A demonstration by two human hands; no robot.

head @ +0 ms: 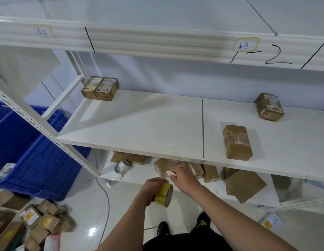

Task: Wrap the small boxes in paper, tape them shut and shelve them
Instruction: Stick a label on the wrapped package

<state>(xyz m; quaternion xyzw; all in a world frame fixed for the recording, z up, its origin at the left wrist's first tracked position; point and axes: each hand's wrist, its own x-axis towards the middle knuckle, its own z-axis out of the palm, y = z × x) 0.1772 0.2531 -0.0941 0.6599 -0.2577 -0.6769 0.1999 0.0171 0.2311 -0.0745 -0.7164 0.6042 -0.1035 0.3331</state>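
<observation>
Low in the middle of the frame, a brown wrapped box (164, 167) sits on the bottom shelf (139, 175), partly hidden under the edge of the middle shelf (148, 124). The right hand (183, 176) reaches to it, its fingers curled round a small pink object (171, 173) (what it is cannot be told) right at the box's near face. Just below and left, the left hand (154, 187) has its grip clamped on a roll of yellowish tape (164, 194), held on edge just in front of the shelf.

More brown parcels (244, 185) lie to the right on the same bottom shelf, and a silvery roll (122, 166) lies to the left. On the middle shelf, one wrapped box (237, 142) lies at centre right, another (269, 106) farther back at the right, and a pair (100, 87) touching side by side at the back left corner. The upper shelf's edge carries two paper labels (245, 44) and black pen marks.

A blue crate (30, 151) stands at the left, and a heap of small boxes (43, 221) covers the floor at lower left.
</observation>
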